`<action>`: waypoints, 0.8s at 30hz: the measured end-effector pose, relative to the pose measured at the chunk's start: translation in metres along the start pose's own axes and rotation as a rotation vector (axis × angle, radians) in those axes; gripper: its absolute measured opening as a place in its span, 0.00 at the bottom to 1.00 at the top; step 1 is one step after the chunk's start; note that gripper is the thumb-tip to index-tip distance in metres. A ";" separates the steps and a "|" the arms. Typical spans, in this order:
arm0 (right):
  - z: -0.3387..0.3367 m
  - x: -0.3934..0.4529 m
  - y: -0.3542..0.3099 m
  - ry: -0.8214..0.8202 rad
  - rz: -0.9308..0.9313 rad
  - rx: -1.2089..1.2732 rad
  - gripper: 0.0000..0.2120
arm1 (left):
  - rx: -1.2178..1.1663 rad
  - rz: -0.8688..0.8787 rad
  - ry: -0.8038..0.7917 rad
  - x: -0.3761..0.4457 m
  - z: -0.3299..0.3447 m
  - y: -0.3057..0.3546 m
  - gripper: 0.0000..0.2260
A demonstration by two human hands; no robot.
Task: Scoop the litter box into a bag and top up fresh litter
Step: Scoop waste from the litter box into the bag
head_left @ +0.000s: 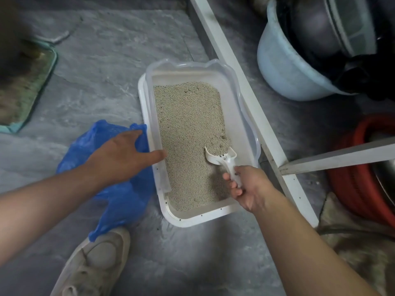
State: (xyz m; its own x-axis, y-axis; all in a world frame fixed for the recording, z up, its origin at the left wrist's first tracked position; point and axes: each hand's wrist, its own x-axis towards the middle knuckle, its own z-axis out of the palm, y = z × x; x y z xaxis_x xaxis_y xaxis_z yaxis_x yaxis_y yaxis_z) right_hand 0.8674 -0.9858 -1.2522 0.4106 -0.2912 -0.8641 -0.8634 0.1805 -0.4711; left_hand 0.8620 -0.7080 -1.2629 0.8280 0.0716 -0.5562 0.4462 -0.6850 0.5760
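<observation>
Left forearm enters from the lower left, bare, angled up and right. I see the left hand palm down, fingers spread and loose, thumb pointing right. Right forearm rises from the lower right. Right hand is curled in a closed grip, knuckles up, fingers wrapped tight, wrist slightly bent.

The crumpled blue plastic bag lies partly hidden beneath the left forearm. The red plastic basin and pale blue plastic bucket are cut off at the right edge.
</observation>
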 end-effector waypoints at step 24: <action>0.039 0.035 -0.026 0.000 -0.074 -0.003 0.10 | -0.042 0.011 -0.055 -0.005 -0.011 0.011 0.36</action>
State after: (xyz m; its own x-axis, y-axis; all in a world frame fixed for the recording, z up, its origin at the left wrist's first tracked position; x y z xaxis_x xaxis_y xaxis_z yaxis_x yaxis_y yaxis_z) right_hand 0.9155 -0.9641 -1.2777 0.4732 -0.3031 -0.8272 -0.8317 0.1557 -0.5329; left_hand 0.8662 -0.7076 -1.2472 0.8134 0.0238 -0.5812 0.4522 -0.6543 0.6062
